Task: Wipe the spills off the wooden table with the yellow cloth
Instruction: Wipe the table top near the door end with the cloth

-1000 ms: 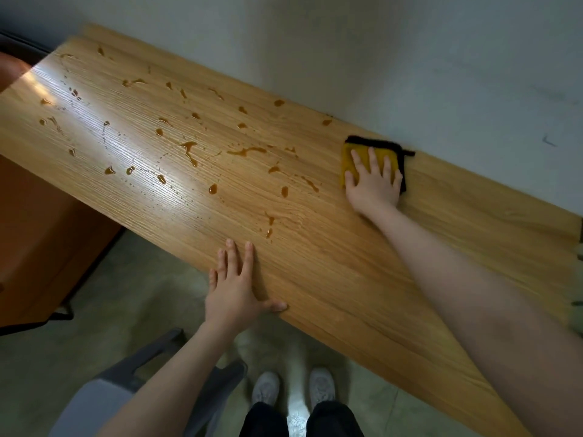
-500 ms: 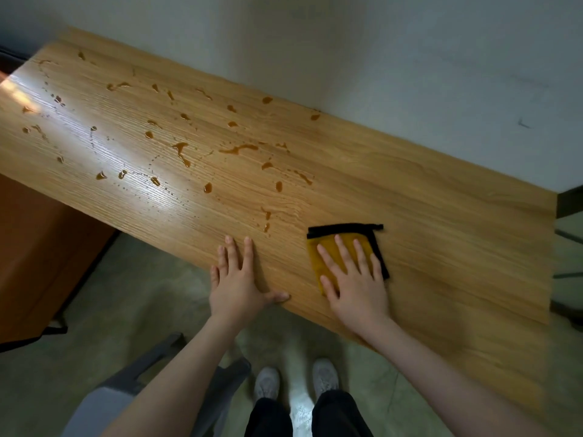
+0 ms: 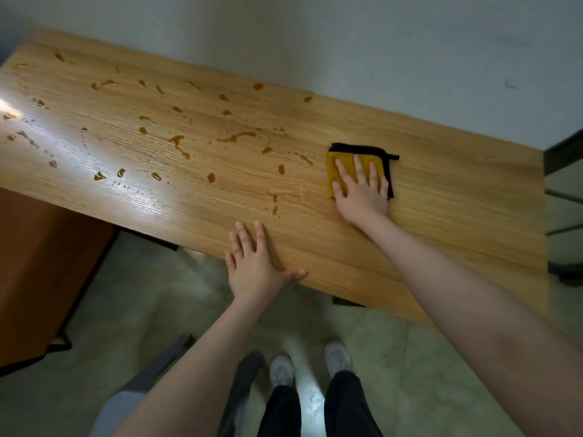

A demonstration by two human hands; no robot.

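Note:
The wooden table (image 3: 441,216) runs from upper left to lower right against a white wall. Several amber spills (image 3: 236,137) dot its left and middle parts. The folded yellow cloth (image 3: 344,162), edged in black, lies flat on the table just right of the nearest drops. My right hand (image 3: 362,193) presses down on it with fingers spread, covering its lower half. My left hand (image 3: 255,263) rests flat on the table's near edge, fingers apart, holding nothing.
A white wall (image 3: 378,58) backs the table. An orange-brown cabinet (image 3: 41,263) stands under the table's left end. A grey chair (image 3: 151,380) is on the floor by my legs. A dark frame (image 3: 564,190) sits past the table's right end.
My right hand slid the cloth from the far edge to the near edge, then back out to mid-table. My left hand stayed put.

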